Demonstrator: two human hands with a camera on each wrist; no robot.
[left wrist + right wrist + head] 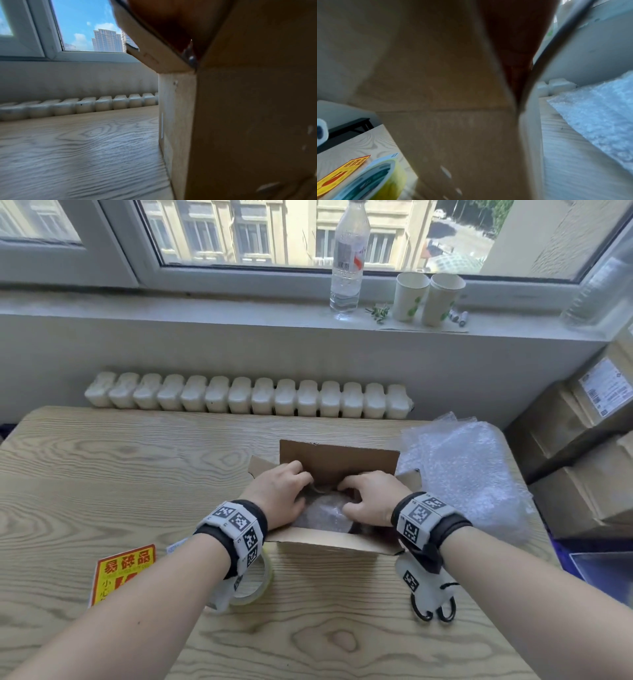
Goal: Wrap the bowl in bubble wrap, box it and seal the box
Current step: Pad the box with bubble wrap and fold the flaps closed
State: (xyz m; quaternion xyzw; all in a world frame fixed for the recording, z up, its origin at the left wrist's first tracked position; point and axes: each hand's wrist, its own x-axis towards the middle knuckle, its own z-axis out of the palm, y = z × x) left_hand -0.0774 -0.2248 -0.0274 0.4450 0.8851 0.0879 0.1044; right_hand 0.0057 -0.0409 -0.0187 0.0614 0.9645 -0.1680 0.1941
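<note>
Both hands point(325, 498) in open box point(337, 539)

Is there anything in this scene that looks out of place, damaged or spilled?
Nothing stands out. The cardboard box sits open on the table with its flaps up, and both hands, left hand and right hand, are inside on the wrapped bowl. Spare bubble wrap lies loosely beside it. No spill or tear shows.

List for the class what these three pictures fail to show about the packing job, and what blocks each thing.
- Bowl: head view, not visible itself; only the bubble-wrapped bundle shows, half hidden by the left hand and right hand.
- Fingertips: head view, curled out of sight into the box.
- Tape roll: head view, partly behind the left wrist.
- Both wrist views: the box wall blocks the hands.
</note>
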